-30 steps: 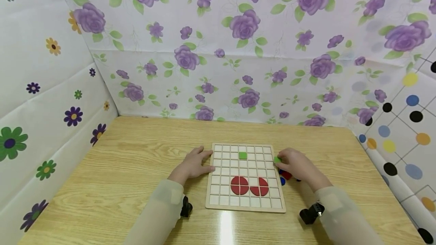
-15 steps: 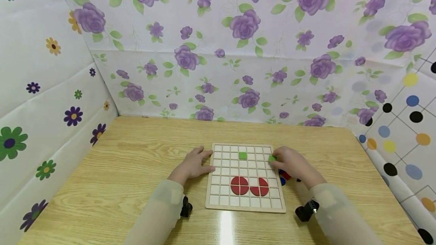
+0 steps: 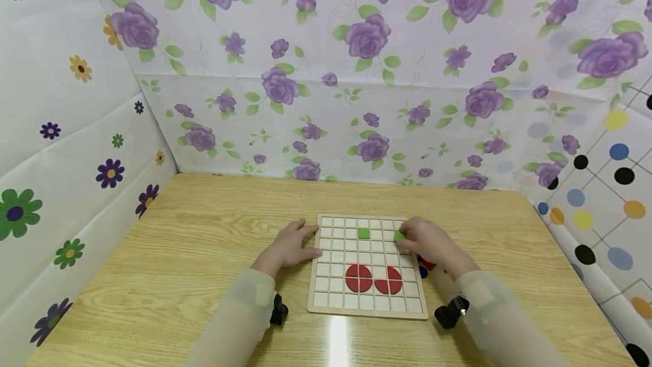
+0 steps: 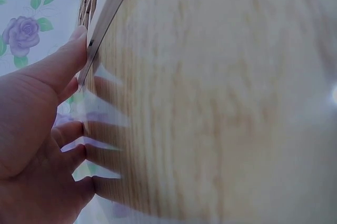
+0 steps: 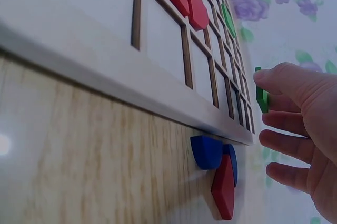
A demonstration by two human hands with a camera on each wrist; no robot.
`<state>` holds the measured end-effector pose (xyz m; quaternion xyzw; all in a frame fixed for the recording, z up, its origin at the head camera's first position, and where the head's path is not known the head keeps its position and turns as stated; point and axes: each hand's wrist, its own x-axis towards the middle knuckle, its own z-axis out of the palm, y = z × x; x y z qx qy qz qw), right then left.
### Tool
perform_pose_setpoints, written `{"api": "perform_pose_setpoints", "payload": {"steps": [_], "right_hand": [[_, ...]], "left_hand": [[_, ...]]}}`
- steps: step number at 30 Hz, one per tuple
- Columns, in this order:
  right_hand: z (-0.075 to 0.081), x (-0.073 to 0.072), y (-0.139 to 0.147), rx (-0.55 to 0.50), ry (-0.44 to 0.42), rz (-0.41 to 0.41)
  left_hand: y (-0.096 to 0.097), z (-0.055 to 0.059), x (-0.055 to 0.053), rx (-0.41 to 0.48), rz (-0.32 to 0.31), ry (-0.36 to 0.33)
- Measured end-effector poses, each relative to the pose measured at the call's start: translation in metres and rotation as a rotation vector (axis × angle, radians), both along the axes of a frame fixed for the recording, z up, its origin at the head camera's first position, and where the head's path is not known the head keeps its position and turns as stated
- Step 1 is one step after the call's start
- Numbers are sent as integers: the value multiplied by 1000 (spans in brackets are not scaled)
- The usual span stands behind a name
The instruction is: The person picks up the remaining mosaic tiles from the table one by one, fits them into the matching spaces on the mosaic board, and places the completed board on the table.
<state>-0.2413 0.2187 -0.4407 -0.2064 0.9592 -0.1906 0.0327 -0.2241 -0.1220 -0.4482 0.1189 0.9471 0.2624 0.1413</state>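
A wooden grid board (image 3: pixel 336 302) with white square cells lies on the table. My right hand (image 3: pixel 430 240) pinches a green square tile (image 5: pixel 261 93) between thumb and fingers, over the board's far right part. Another green square tile (image 3: pixel 364 233) sits in a cell toward the far side. Nearer the front, red quarter-circle pieces form a full red circle (image 3: pixel 359 278), and beside it a red shape (image 3: pixel 389 281) has its upper left quarter absent. My left hand (image 3: pixel 291 245) rests at the board's left edge, fingers spread, its thumb (image 4: pixel 68 58) against the rim.
By the board's right edge lie loose pieces, among them a blue one (image 5: pixel 206 151) and a red one (image 5: pixel 225 187), partly under my right hand in the head view. The wooden table (image 3: pixel 219 214) meets a flowered cloth wall (image 3: pixel 326 129) at the back.
My right hand has moved left from beside the board's right edge to over its right cells, carrying the green tile. The left hand has stayed in place.
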Motion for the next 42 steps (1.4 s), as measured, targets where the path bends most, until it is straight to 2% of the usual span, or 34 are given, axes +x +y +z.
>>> {"api": "perform_pose_setpoints", "payload": {"steps": [15, 30, 42], "right_hand": [[-3, -6, -9, -18, -20, -4], [2, -8, -17, -42, -71, 0], [1, -12, -26, -32, -59, 31]], "left_hand": [[0, 0, 0, -5, -6, 7], [0, 0, 0, -9, -1, 15], [0, 0, 1, -8, 0, 5]]}}
